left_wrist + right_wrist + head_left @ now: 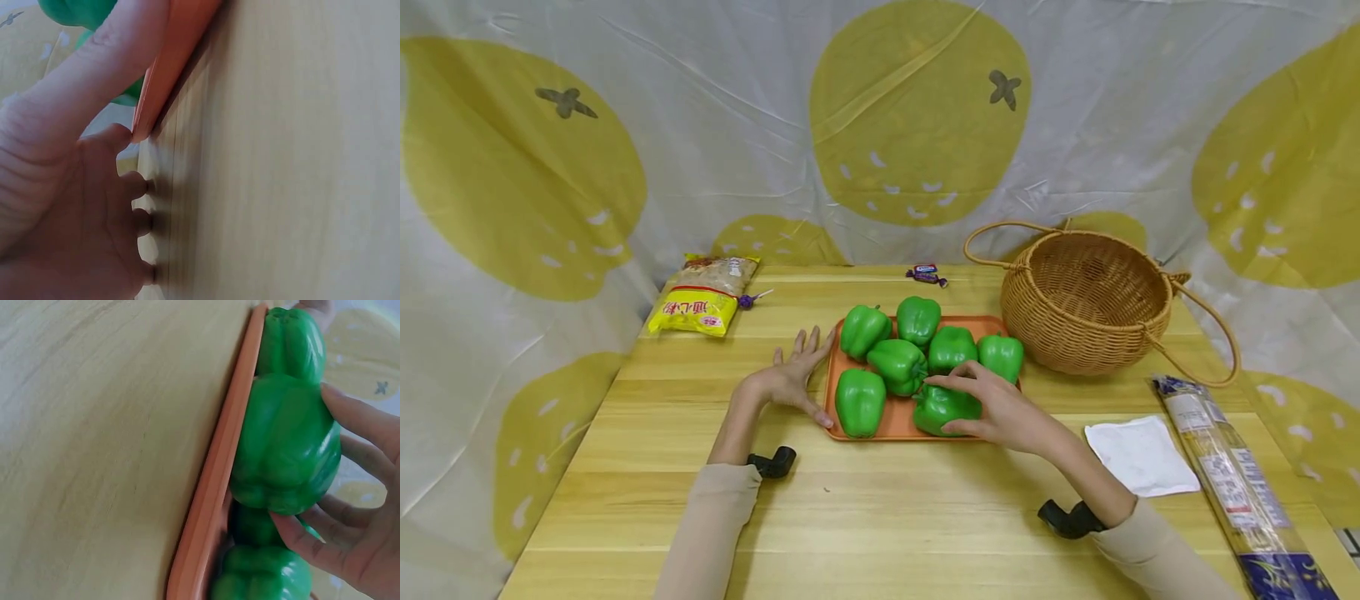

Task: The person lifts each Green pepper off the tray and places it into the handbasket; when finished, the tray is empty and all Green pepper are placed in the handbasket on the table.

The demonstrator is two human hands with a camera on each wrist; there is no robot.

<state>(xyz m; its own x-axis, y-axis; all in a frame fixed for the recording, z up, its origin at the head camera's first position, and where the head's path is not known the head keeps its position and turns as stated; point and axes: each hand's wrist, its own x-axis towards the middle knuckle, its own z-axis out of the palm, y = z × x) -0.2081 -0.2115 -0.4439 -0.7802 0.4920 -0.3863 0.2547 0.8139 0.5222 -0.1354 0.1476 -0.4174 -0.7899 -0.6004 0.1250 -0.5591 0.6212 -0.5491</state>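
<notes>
Several green bell peppers (861, 403) lie in an orange tray (887, 438) in the middle of the table. My right hand (1003, 408) grips the front-right bell pepper (284, 444), thumb on one side and fingers on the other. In the right wrist view this pepper sits close against the tray's near wall. At the tray's left end, my left hand (788, 379) has its fingers spread. Its thumb (103, 65) lies against the tray rim in the left wrist view, while the other fingertips rest on the table.
A wicker basket (1078, 333) with handles stands right of the tray. Nearer lie a white square packet (1142, 456) and long noodle packs (1236, 483). Back left are a yellow food bag (703, 296) and a lollipop (747, 301); wrapped candies (927, 274) lie behind the tray.
</notes>
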